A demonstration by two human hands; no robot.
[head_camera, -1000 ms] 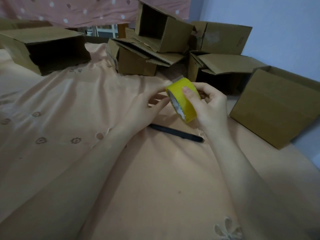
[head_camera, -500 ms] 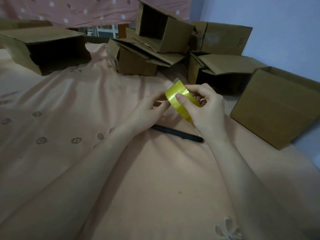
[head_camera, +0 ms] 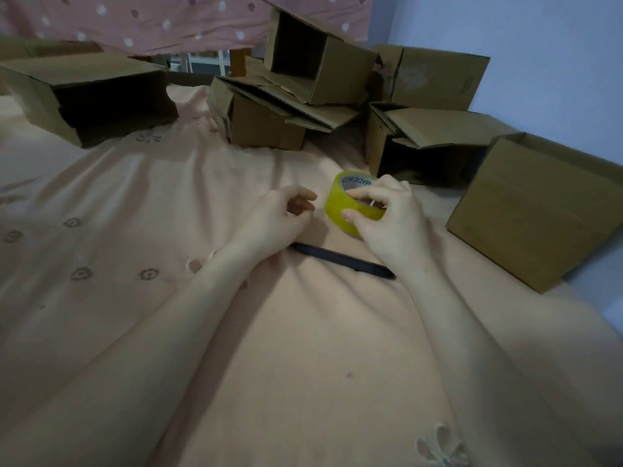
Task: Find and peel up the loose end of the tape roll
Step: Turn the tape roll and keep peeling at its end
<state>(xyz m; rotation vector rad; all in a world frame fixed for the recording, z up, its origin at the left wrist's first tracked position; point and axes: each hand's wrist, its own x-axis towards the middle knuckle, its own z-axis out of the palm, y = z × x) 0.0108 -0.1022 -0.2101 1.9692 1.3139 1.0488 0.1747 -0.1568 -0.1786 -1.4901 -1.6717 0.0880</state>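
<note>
The yellow tape roll (head_camera: pixel 337 202) is held just above the peach bedsheet, tilted so its printed white core faces up and away. My right hand (head_camera: pixel 391 224) grips it, with fingers hooked into the core and the thumb pressed on the outer yellow face. My left hand (head_camera: pixel 279 219) sits a little to the left of the roll, apart from it, with its fingers curled in and nothing in them. No lifted tape end is visible on the roll.
A black pen (head_camera: pixel 340 260) lies on the sheet (head_camera: pixel 135 203) just below both hands. Several open cardboard boxes crowd the back: one at far left (head_camera: pixel 84 96), a pile in the middle (head_camera: pixel 290 96), and a large one at right (head_camera: pixel 536 210).
My right hand turned the roll from edge-on to core-up and lowered it slightly. My left hand let go of the roll and drew back to the left.
</note>
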